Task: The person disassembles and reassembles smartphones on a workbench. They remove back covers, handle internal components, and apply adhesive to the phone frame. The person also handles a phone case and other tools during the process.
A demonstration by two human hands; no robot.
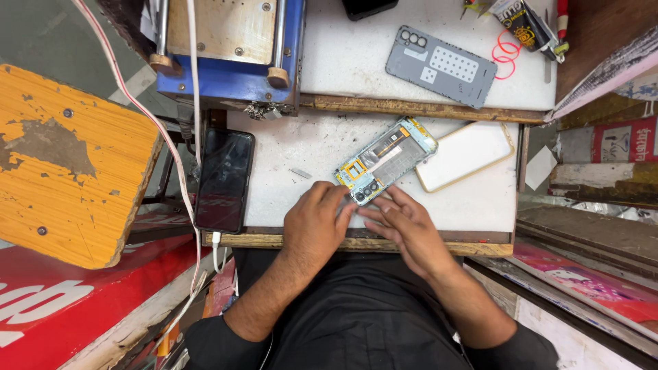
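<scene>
Opened phone (pixel 386 159) lies tilted, internals up, on worktop.

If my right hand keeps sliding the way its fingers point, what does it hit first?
Probably the left hand: the right hand points leftward at it, just below the opened phone.
</scene>
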